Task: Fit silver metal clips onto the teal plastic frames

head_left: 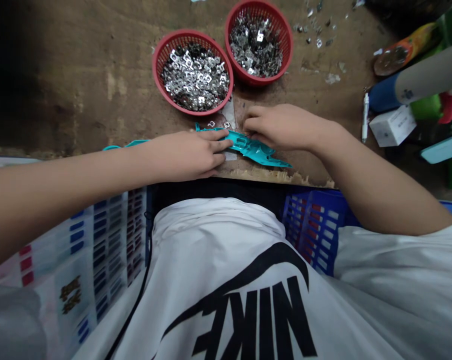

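Note:
A long teal plastic part [244, 144] lies near the table's front edge. Across its left portion rests my left hand [196, 152], fingers stretched out and slightly apart, their tips on the plastic. My right hand [274, 125] is closed in a pinch just above the part's upper edge; whatever its fingertips hold is hidden. Two small metal clips [227, 125] sit on the table behind the part. Another teal piece [136, 142] shows partly from behind my left forearm.
Two red baskets [156, 75] [288, 50] full of metal clips stand at the back. A bottle [394, 57], a white marker [365, 117] and a small white box [394, 126] are on the right. Below the table edge stand a white crate [72, 280] and a blue crate [304, 220].

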The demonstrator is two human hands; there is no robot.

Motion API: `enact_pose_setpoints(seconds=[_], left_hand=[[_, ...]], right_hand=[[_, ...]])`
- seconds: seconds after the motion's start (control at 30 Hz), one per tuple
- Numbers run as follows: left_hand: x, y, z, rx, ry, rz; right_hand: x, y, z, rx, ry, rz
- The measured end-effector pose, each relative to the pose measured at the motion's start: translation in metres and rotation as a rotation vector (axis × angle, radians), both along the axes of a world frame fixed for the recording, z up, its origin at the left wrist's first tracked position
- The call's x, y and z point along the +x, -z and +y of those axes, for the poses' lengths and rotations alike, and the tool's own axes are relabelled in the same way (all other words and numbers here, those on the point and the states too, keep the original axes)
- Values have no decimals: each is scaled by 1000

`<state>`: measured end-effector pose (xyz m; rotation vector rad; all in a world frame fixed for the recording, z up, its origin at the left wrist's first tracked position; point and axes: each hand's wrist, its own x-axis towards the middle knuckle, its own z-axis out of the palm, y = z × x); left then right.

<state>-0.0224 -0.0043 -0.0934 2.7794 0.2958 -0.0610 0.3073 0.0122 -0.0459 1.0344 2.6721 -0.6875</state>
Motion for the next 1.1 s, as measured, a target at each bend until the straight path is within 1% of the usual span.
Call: enact_pose_setpoints(seconds=[0.17, 0.3, 0.37, 0.47, 0.57, 0.7, 0.87, 1.1], left_hand=[[4, -3, 1, 17, 37, 13], [4, -5, 3, 43, 56, 36], [3, -4, 3, 27, 43, 21], [0, -2, 3, -16, 24, -6], [-1, -1, 3, -28, 18, -11], [0, -2, 3, -49, 11, -20], [1, -1, 3, -77, -5, -23], [-1, 1, 3, -75, -9, -27]], right_hand=[[7, -7, 6, -70, 32, 143], [5, -2, 6, -87, 7, 204], [1, -1, 4, -86, 11, 180], [-6, -3, 1, -52, 22, 101], [-10, -6, -1, -2, -16, 56], [-7, -2, -2, 53, -68, 83], [-1, 4, -2, 31, -73, 95], [0, 5, -3, 61, -80, 118]])
